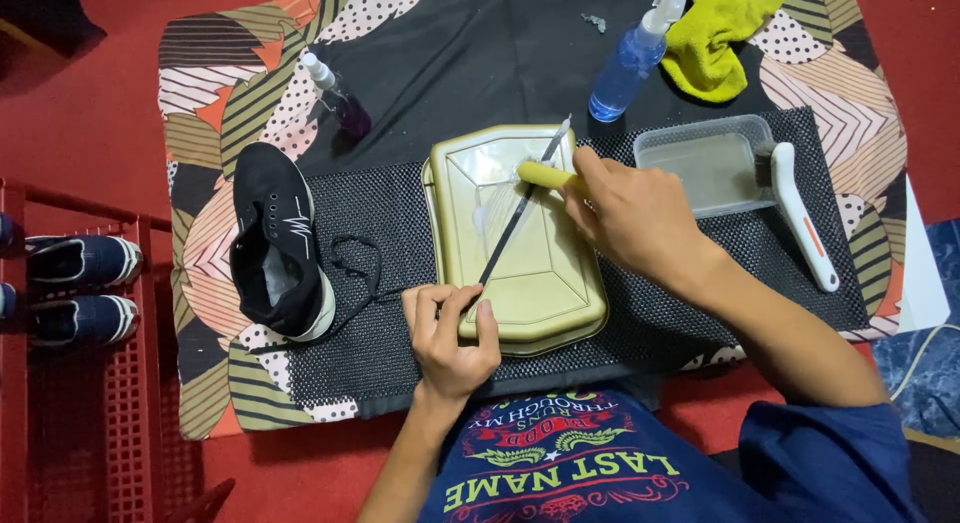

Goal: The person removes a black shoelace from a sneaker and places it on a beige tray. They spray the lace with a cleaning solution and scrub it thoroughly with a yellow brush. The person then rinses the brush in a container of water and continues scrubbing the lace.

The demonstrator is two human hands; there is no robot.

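Shoelace (512, 226), pinched taut over gold tray (560, 318) by left hand (450, 333), scrubbed with right hand's (630, 218) gripped yellow brush (545, 175); hard strokes risked slippage.

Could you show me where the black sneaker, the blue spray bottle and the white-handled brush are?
black sneaker (278, 238): head view, on its laced upper.
blue spray bottle (622, 75): head view, on its blue body.
white-handled brush (800, 218): head view, on the middle of its handle.
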